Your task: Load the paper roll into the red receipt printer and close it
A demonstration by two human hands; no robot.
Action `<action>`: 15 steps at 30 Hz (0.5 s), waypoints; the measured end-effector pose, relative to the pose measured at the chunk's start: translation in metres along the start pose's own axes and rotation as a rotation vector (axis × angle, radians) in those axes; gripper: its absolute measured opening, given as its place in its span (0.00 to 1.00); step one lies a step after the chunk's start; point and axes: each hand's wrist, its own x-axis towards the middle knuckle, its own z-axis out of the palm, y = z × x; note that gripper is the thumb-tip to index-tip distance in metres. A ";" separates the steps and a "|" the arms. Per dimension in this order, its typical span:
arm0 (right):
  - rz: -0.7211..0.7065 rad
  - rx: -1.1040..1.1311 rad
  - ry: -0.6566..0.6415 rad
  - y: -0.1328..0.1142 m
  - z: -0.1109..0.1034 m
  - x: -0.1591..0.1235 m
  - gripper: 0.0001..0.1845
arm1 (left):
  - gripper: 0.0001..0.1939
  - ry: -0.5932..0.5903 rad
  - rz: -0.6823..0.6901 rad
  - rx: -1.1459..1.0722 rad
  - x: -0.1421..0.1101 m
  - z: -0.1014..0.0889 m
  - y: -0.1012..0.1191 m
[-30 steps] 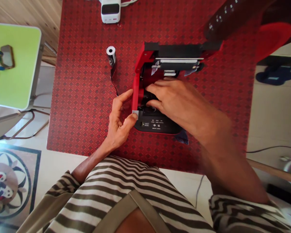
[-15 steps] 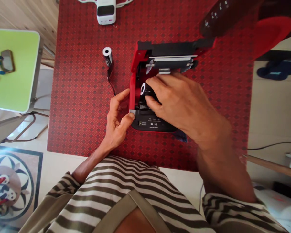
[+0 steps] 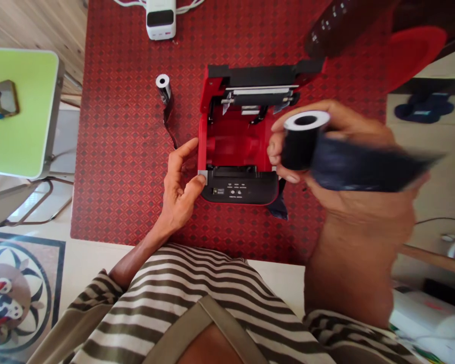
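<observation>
A red and black printer (image 3: 238, 187) lies on the table with its lid (image 3: 261, 78) raised and its red bay exposed. At its left edge my left hand (image 3: 180, 189) grips the casing, thumb on the grey corner tab and index finger along the side. My right hand (image 3: 349, 131), to the right of the bay, is closed around a black paper roll (image 3: 301, 144) with a white end and a hollow core. A loose dark strip trails from this roll over the wrist, blurred by motion. Left of the printer stands a smaller-looking roll (image 3: 164, 88) with a dark strip hanging off it.
A white device with a dark display (image 3: 161, 20) and cables sits at the table's far side. A dark bottle (image 3: 337, 25) lies at the back right, near a red round object (image 3: 417, 55). Dark scraps (image 3: 278, 207) show by the printer's front right corner.
My right hand has lifted the black roll out of the printer's bay and moved it right, tilting its white end upward. My left hand stays at the printer's edge.
</observation>
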 end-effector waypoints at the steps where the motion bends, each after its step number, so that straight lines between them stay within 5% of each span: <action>1: 0.047 0.132 -0.001 0.007 -0.003 0.000 0.27 | 0.36 0.003 0.001 0.003 0.000 0.000 0.000; 6: 0.140 0.234 0.088 0.035 -0.018 -0.013 0.25 | 0.35 0.014 0.017 0.015 0.003 -0.003 0.000; 15: -0.130 -0.231 0.435 0.078 -0.047 -0.003 0.27 | 0.34 0.032 0.068 0.018 0.007 -0.003 -0.002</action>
